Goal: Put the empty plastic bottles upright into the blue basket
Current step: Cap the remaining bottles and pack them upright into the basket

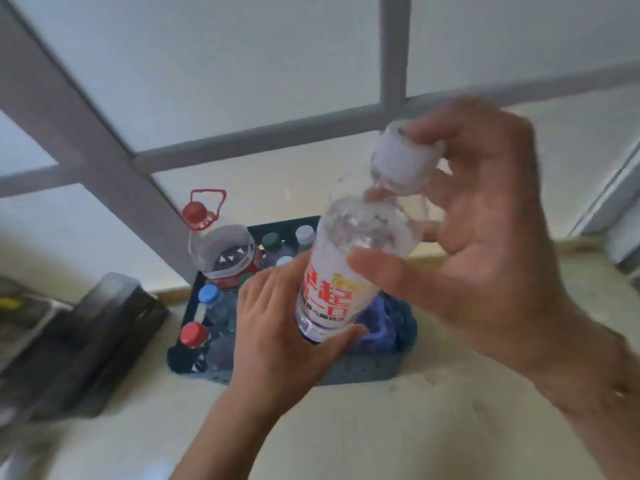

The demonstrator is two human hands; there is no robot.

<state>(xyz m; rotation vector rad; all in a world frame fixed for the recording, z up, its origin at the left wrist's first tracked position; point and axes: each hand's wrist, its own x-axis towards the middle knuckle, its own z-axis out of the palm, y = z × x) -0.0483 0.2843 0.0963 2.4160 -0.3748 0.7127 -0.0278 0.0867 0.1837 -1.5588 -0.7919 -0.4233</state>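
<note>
The blue basket [363, 372] sits directly below and beyond the tilted bottle [346, 268]. The right hand [485, 244] pinches its white cap, thumb on the label; the left hand [277, 327] cups its base, nearer the basket.

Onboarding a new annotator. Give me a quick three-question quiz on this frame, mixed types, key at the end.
1. True or false: both hands hold the same bottle.
2. Which hand has its grip at the white cap? A) left B) right
3. Fill in: the big jug in the basket has a ___ cap.

Key:
1. True: left hand at the base, right hand at the top of the labelled bottle.
2. B, on the white cap.
3. Red; the jug stands in the blue basket.
</note>
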